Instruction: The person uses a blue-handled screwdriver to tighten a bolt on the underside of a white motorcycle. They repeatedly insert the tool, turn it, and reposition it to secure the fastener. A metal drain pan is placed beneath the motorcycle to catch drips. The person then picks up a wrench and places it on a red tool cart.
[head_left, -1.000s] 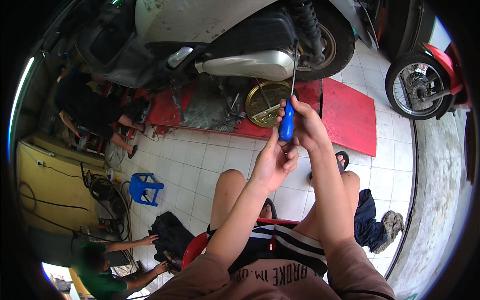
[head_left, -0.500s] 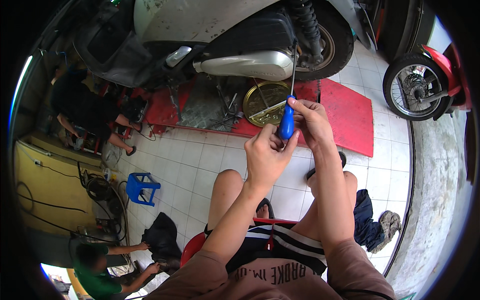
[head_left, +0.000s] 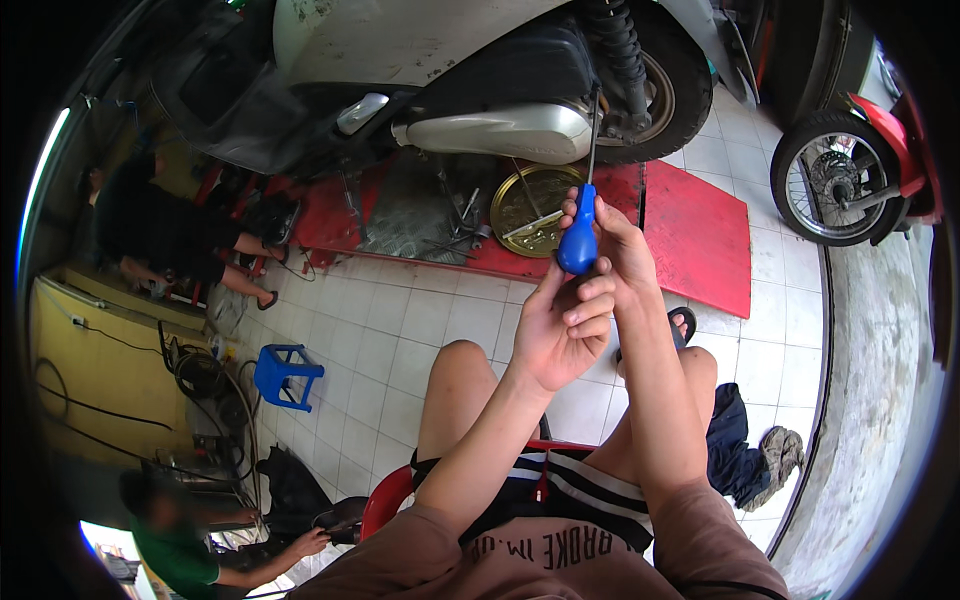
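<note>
A screwdriver with a blue handle point(head_left: 577, 245) points away from me, its long metal shaft reaching the rear end of the scooter's silver side cover point(head_left: 500, 132). Just where the tip meets the scooter is too small to make out. My right hand point(head_left: 625, 250) is closed around the handle from the right, fingertips showing on its far left side. Curled at the butt end is my left hand point(head_left: 565, 330), palm turned up, its thumb and fingers against the handle. The scooter's rear wheel point(head_left: 670, 95) and black shock absorber point(head_left: 622, 55) are right beside the shaft.
A red lift platform point(head_left: 695, 235) under the scooter bears a round gold tray point(head_left: 510, 225) and loose tools point(head_left: 465, 225). A blue stool point(head_left: 287, 375) stands left. A red motorcycle point(head_left: 840, 180) is at right. Two people work at left, one in green point(head_left: 175, 550).
My left hand has rolled palm up and slid slightly right and down at the handle's butt. My right hand's fingers have shifted around the handle. The person in green has moved lower.
</note>
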